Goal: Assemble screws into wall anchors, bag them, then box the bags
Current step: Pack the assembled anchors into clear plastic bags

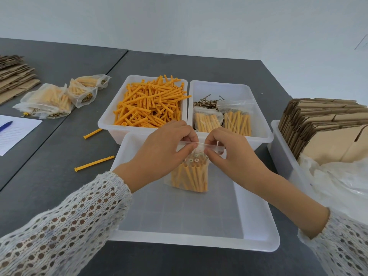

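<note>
A clear zip bag [190, 175] full of orange wall anchors with screw heads showing hangs upright over the near white tray [256, 220]. My left hand [165, 150] pinches the bag's top strip at its left end, and my right hand [231, 154] pinches the same strip at its right end. Behind the tray, a white bin [107, 121] holds loose orange anchors [151, 102]. The bin to its right [260, 108] holds loose screws [206, 103] and two filled bags [223, 120].
Several filled bags [59, 96] lie at the left, near flat cardboard [14, 76] and a lined sheet with a blue pen [6, 125]. Two loose anchors [93, 163] lie on the grey table. At the right, a bin [278, 144] holds folded cartons [326, 126] and empty plastic bags [342, 182].
</note>
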Available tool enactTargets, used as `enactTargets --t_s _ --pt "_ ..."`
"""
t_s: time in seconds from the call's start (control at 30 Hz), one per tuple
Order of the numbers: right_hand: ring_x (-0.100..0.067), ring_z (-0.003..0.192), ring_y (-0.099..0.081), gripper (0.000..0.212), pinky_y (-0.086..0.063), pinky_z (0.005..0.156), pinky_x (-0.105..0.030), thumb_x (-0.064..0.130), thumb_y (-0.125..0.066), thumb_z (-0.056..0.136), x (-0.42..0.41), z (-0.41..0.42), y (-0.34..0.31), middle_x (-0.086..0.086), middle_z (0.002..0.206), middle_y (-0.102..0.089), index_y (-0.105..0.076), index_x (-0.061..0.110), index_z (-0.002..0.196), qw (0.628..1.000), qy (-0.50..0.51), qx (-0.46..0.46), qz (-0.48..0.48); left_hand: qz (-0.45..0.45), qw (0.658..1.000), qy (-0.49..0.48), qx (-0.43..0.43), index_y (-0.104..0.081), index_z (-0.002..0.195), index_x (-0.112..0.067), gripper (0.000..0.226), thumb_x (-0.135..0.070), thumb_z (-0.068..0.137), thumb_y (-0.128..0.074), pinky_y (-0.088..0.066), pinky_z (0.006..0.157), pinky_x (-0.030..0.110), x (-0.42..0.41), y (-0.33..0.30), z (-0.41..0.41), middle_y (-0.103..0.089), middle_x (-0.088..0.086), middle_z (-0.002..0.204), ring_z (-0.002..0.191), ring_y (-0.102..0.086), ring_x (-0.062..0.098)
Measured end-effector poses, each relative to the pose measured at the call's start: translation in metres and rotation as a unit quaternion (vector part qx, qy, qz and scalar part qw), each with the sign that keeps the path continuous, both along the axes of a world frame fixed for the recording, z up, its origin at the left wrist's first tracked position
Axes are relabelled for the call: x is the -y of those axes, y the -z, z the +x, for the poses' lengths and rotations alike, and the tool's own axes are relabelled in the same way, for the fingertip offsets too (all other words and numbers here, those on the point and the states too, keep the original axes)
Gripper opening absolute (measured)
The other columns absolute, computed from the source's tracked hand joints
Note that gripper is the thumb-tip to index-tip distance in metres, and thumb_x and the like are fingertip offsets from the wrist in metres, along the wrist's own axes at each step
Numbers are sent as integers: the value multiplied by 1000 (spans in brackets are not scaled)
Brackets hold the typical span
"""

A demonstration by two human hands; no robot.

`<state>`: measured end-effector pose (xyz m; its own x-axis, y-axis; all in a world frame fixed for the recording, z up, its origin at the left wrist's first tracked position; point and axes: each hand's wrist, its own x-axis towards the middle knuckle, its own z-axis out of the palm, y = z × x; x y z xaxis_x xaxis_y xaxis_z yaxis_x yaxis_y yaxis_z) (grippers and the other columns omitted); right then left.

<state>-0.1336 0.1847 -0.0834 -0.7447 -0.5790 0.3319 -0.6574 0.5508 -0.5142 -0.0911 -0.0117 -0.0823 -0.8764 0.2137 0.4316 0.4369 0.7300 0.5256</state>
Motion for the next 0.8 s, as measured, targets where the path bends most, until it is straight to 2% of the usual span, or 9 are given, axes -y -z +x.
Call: enactTargets --t_s 0.17,0.27,0.47,0.53,0.63,0.8 --pt "-4 83 -51 13 -40 73 -18 14 -67 89 4 2 4 15 82 -57 -60 22 83 999 25 0 -38 -46 998 -1 -39 -66 90 -22 2 -23 92 -67 -44 77 34 1 -2 0 -58 -12 87 87 -51 10" --pt "-4 82 -51 17 -37 72 -14 13 -68 88 6 4 3 16 79 -58 -59 25 80 997 33 27 -60 -90 994 3 -63 -68 90 -22 4 -23 89 -71 -45 76 36 1 -6 -2 -60 -12 86 87 -52 10" --pt "-5 81 -51 12 -36 70 -10 10 -68 86 9 5 2 15 79 -58 -61 19 81 996 46 35 -75 -90 994 5 -66 -69 89 -22 3 -20 88 -71 -46 72 31 0 -8 -4 -62 -12 84 83 -54 7" --pt "-6 81 -51 11 -38 71 -12 10 -67 87 10 5 4 14 80 -57 -61 18 83 996 50 29 -74 -99 993 5 -67 -69 90 -22 3 -21 88 -71 -46 71 30 0 -8 -5 -62 -11 84 83 -53 7" --pt "-8 82 -51 9 -45 73 -24 11 -65 88 11 7 7 11 82 -56 -60 17 85 996 52 5 -67 -112 991 7 -73 -69 90 -22 3 -21 88 -71 -44 69 28 -1 -9 -6 -62 -11 84 83 -50 7" --pt "-11 79 -49 10 -46 70 -34 11 -65 86 12 9 6 10 80 -54 -58 15 81 996 53 -38 -57 -116 990 6 -78 -68 89 -21 4 -20 87 -71 -42 67 27 -3 -9 -6 -61 -11 83 84 -50 10"
